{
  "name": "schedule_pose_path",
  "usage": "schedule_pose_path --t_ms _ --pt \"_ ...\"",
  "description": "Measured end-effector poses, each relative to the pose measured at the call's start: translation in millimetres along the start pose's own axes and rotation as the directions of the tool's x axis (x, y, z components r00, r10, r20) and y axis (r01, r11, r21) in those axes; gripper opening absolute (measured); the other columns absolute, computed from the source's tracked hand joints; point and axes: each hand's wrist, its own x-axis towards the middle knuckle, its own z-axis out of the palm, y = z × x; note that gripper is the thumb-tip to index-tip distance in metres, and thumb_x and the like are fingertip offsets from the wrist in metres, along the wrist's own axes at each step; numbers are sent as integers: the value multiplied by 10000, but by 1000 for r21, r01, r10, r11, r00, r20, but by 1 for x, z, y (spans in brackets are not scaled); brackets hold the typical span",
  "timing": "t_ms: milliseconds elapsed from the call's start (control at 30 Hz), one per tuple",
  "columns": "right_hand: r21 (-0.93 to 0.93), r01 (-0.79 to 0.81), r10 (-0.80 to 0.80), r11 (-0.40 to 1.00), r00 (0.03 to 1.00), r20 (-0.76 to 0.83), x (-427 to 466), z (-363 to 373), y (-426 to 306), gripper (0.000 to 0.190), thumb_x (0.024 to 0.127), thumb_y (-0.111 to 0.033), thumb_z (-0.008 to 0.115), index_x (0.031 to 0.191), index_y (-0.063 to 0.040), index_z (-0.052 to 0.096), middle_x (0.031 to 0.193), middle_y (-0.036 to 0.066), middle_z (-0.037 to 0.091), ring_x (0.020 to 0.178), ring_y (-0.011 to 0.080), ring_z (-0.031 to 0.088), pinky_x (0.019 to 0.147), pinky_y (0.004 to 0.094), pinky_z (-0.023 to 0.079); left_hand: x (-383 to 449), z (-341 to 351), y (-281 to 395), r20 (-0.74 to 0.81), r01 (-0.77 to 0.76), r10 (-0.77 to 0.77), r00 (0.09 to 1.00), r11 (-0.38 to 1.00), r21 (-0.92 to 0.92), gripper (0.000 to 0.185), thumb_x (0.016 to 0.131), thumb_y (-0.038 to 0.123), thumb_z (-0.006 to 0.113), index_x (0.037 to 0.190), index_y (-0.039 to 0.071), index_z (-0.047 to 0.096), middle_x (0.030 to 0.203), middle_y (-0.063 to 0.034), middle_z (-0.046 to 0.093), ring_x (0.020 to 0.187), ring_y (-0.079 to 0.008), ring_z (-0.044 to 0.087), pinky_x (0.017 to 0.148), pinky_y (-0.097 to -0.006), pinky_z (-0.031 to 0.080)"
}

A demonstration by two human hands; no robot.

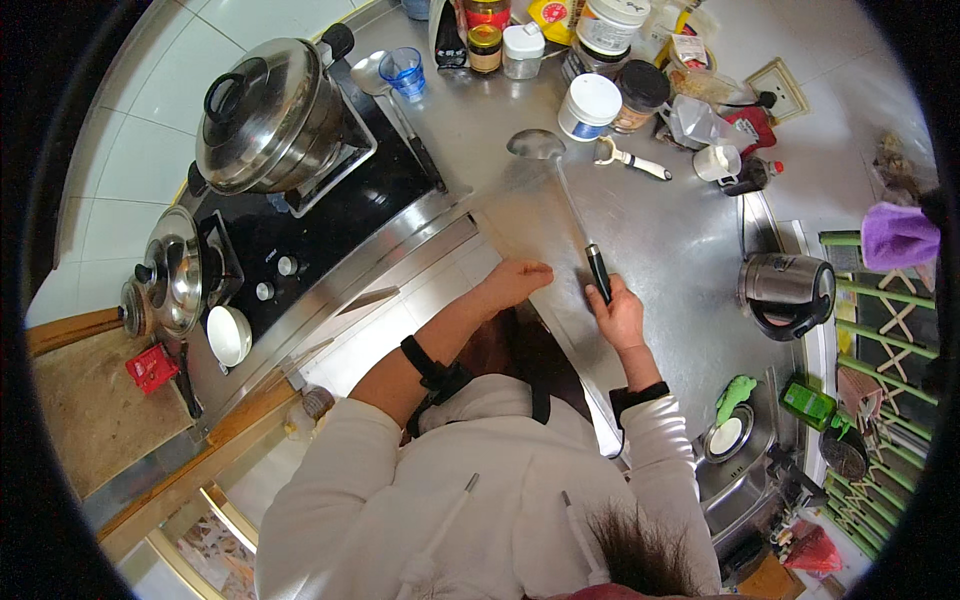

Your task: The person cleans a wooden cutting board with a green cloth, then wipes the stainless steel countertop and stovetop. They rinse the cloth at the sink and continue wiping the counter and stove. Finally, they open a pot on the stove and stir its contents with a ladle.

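My right hand (619,311) holds the black handle of a metal ladle (574,202), whose bowl points away from me over the stainless steel counter (675,247). Whether the bowl rests on the steel cannot be told. My left hand (519,283) is at the counter's near edge, left of the ladle handle, its fingers together and bent; no object shows in it, and its palm is hidden. Beyond the ladle bowl stands a white lidded jar (589,106), and a white-handled peeler (634,159) lies to the bowl's right.
A lidded steel pot (262,120) stands on the black gas stove (330,217) at left, with a lidded pan (174,270) and a white bowl (229,335) nearer. Jars line the back. An electric kettle (787,292) and a sink (739,480) are at right.
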Motion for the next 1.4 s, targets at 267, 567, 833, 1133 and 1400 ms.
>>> schedule_pose_path --t_ms 267,567,833,1133,1400 --pt "-124 45 -39 991 998 57 -6 -14 56 283 878 -316 606 864 -45 525 734 168 617 674 368 608 612 455 487 15 -11 9 -147 38 -48 988 997 -74 352 897 267 609 1159 34 638 982 -30 636 875 -120 560 773 -256 446" --pt "-158 52 -47 986 998 36 -24 -42 96 240 844 -259 634 904 -40 556 801 165 624 753 359 606 694 435 491 51 29 27 -20 -11 11 1000 1000 1 355 887 277 628 1143 31 647 996 -34 648 904 -131 574 795 -266 451" --pt "-196 85 -98 977 994 -57 -24 -54 102 310 810 -268 680 973 -23 581 945 147 631 884 316 608 790 404 505 74 54 43 25 59 -60 998 998 30 384 890 273 635 1192 36 623 1071 -56 646 974 -153 589 845 -282 459" --pt "18 -215 199 976 863 -465 115 -128 136 331 883 -242 580 1171 -82 543 847 189 663 788 390 638 697 479 506 68 65 47 -21 -12 12 1000 1000 9 355 896 235 630 1160 -3 631 1039 -52 656 962 -141 590 860 -268 457" --pt "90 -299 306 950 836 -456 196 -112 186 412 867 -195 608 1241 -86 475 873 169 680 820 380 645 711 485 499 35 58 51 -116 -42 43 992 999 7 317 905 214 620 1142 5 644 1030 -50 668 941 -120 588 858 -266 451"
